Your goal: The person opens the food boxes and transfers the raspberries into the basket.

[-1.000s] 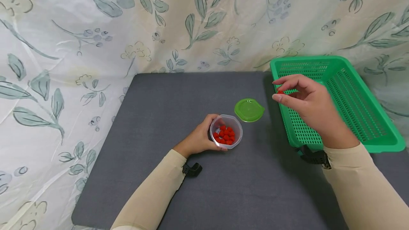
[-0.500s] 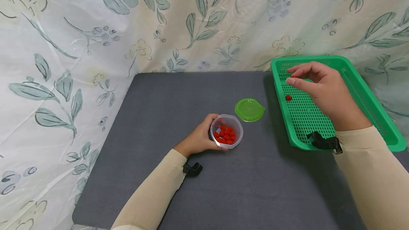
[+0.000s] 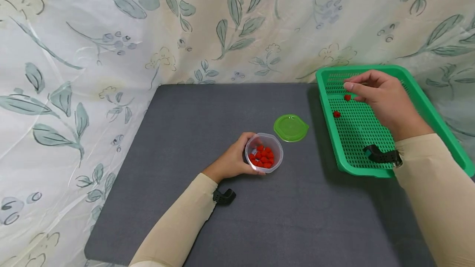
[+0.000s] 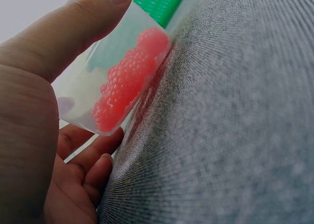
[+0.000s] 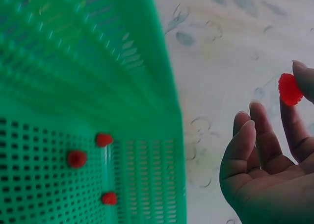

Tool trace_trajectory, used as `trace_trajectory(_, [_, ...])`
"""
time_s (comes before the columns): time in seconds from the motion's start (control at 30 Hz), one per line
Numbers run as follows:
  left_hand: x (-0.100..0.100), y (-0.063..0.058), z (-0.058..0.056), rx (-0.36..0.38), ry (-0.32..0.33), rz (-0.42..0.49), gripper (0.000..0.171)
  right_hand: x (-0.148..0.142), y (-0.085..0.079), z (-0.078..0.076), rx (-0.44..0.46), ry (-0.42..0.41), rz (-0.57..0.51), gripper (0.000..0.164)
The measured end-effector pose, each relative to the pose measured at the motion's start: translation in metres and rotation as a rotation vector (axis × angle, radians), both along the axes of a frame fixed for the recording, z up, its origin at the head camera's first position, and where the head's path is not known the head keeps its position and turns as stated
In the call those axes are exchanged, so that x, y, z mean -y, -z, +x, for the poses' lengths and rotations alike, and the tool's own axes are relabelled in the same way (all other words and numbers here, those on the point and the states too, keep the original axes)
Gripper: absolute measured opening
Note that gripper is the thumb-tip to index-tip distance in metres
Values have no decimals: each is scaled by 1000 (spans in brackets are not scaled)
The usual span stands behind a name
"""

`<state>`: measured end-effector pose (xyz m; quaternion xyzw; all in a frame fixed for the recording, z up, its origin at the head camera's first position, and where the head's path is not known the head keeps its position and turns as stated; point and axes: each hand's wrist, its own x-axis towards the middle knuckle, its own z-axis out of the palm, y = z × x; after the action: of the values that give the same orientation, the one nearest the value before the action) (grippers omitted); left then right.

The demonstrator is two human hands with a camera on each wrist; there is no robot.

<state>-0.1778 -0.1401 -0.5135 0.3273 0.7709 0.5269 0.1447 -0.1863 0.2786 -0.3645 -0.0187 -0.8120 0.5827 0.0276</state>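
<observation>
My left hand (image 3: 234, 158) grips a clear plastic tub (image 3: 276, 164) from its left side, thumb and fingers around the wall. Several red raspberries (image 3: 264, 160) lie in its bottom; through the tub wall they also show in the left wrist view. Over the green basket (image 3: 350, 168) is my right hand (image 3: 386, 102). Its thumb and index finger pinch a raspberry (image 5: 290, 89), seen in the right wrist view but hidden in the head view. Inside the basket lie loose raspberries (image 3: 336, 114), three of them visible from the right wrist.
A green lid (image 3: 291, 127) lies flat on the dark grey table (image 3: 208, 114) between tub and basket. Behind and to the left hangs a leaf-patterned cloth (image 3: 237, 24). The basket's raised rim stands at the table's right side.
My right hand has moved right and further over the basket. Raspberries in the basket that the hand covered earlier have come into view. The left hand and tub have stayed in place.
</observation>
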Motion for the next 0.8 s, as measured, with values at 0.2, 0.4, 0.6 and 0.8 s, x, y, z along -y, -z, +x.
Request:
trace_trajectory(0.2, [1,2,-1,2,-2,1,99,-14,5,-15,88,18,87,44])
trace_trajectory(0.4, [2,3,-1,-7,5,6,98,-21,8,-28,149,22,233,54])
trace_trajectory(0.6, [2,5,-1,-1,8,10,98,-27,16,-41,156,-5,318,55])
trace_trajectory(0.8, [3,6,-2,-8,7,11,98,-35,32,-50,174,-34,441,63])
